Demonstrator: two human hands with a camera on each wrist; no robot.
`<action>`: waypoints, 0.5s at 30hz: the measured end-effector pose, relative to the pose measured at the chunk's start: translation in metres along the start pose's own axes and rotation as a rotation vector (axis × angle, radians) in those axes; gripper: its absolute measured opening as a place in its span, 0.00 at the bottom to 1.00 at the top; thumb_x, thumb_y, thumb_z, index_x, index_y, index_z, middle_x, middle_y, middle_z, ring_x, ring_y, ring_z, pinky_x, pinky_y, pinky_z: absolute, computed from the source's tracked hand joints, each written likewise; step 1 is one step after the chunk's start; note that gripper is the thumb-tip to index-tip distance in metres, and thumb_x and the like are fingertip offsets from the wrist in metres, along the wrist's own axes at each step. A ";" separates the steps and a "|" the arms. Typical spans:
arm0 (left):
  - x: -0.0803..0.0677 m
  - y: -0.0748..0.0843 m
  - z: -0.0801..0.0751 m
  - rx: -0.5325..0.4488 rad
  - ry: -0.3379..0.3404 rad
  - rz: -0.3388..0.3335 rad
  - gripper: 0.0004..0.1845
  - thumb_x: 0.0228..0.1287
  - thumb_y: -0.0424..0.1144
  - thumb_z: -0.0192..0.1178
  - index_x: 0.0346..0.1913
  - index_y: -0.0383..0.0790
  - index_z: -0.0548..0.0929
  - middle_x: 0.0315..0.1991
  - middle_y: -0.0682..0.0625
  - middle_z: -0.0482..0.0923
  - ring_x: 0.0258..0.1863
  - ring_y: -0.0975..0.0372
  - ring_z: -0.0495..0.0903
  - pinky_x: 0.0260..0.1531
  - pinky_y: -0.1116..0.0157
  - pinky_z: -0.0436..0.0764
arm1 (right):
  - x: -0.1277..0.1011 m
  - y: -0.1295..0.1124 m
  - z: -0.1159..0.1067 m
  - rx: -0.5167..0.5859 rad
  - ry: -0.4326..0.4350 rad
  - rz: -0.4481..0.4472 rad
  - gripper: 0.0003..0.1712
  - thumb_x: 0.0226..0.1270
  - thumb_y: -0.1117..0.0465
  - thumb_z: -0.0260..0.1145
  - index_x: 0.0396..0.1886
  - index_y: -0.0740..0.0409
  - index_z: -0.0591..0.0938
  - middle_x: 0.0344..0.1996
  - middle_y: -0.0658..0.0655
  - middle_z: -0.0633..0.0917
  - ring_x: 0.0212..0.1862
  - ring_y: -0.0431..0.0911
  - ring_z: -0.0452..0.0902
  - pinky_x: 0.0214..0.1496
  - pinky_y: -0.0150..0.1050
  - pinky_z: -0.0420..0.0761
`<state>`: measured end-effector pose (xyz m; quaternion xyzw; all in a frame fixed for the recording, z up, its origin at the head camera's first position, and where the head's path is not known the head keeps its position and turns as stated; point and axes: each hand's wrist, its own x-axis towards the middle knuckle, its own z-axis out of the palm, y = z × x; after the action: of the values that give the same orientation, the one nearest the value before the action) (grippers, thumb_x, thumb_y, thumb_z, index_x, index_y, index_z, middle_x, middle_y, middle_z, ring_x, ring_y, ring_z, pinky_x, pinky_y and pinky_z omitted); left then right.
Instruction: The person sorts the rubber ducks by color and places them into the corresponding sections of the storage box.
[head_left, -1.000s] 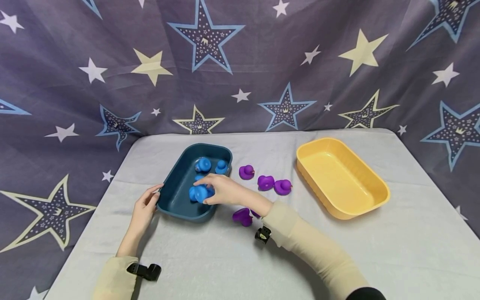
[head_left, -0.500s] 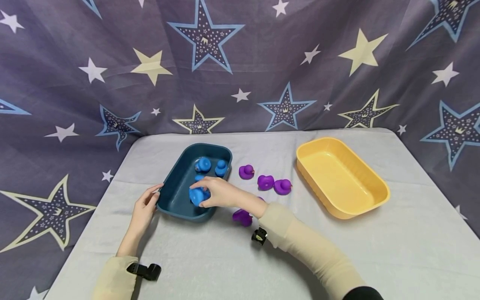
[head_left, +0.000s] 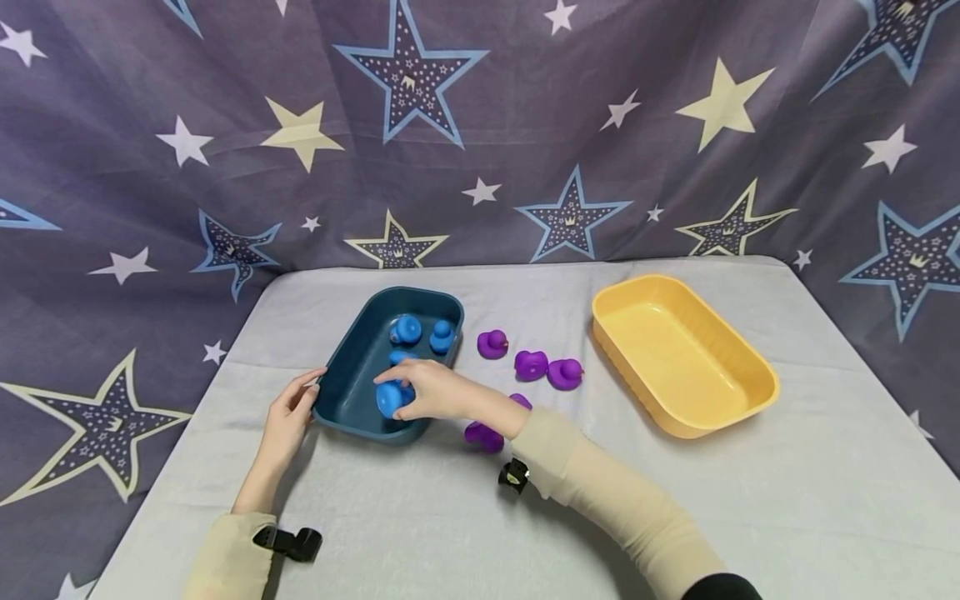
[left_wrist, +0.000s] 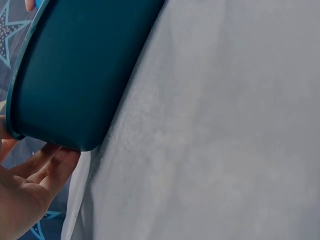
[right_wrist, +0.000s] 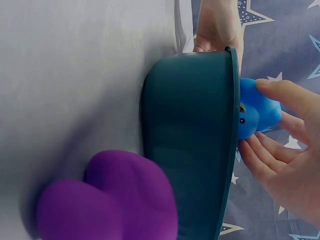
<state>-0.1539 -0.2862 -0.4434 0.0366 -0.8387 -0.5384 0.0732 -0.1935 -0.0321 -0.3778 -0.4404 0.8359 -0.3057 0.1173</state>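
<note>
My left hand (head_left: 288, 417) grips the left side of a dark teal basin (head_left: 347, 385), with its fingers against the outer wall in the left wrist view (left_wrist: 37, 172). Over the near part of that basin, my right hand (head_left: 437, 392) pinches a blue rubber duck (head_left: 389, 400) between thumb and fingers. The right wrist view has this duck (right_wrist: 261, 107) head-down at rim height, its eye and beak showing. Several more blue ducks (head_left: 407, 329) lie inside the basin, one partly hidden behind my right hand.
Several purple rubber ducks (head_left: 531, 366) lie scattered on the white cloth (head_left: 420, 525) right of the basin; my right forearm passes over some of them. A yellow basin (head_left: 678, 358) stands farther right. Behind the table hangs a grey curtain (head_left: 525, 108) with stars.
My right hand has shifted slightly left and nearer to me with the blue duck, uncovering more of a purple duck beside the wrist. The left hand and the basin have stayed put.
</note>
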 end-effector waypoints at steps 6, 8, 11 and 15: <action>-0.001 0.000 0.000 0.003 0.001 0.002 0.21 0.71 0.41 0.45 0.61 0.34 0.69 0.35 0.64 0.74 0.35 0.76 0.73 0.32 0.78 0.75 | 0.001 0.001 0.002 0.031 -0.014 -0.001 0.27 0.57 0.62 0.66 0.58 0.58 0.74 0.51 0.58 0.76 0.48 0.45 0.75 0.47 0.28 0.73; -0.001 0.000 0.000 0.000 -0.001 0.001 0.21 0.71 0.41 0.45 0.61 0.34 0.69 0.35 0.64 0.74 0.35 0.76 0.73 0.32 0.78 0.75 | 0.001 0.000 0.001 0.057 -0.019 -0.005 0.26 0.58 0.63 0.66 0.58 0.59 0.74 0.51 0.59 0.76 0.50 0.47 0.75 0.48 0.29 0.73; -0.001 0.000 0.000 -0.005 -0.003 0.004 0.21 0.71 0.42 0.45 0.62 0.34 0.68 0.35 0.63 0.74 0.35 0.76 0.73 0.32 0.78 0.75 | 0.000 0.001 0.000 0.072 -0.017 -0.011 0.26 0.58 0.63 0.66 0.58 0.60 0.74 0.52 0.60 0.76 0.52 0.49 0.75 0.49 0.30 0.73; 0.000 0.000 0.000 0.004 0.003 -0.001 0.21 0.71 0.42 0.45 0.62 0.35 0.69 0.35 0.64 0.74 0.34 0.75 0.73 0.31 0.77 0.75 | -0.003 0.001 -0.001 0.046 -0.010 -0.006 0.25 0.58 0.62 0.66 0.57 0.58 0.75 0.53 0.58 0.76 0.51 0.48 0.75 0.49 0.29 0.73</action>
<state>-0.1539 -0.2865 -0.4438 0.0379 -0.8395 -0.5369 0.0743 -0.1934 -0.0287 -0.3780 -0.4416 0.8268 -0.3229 0.1310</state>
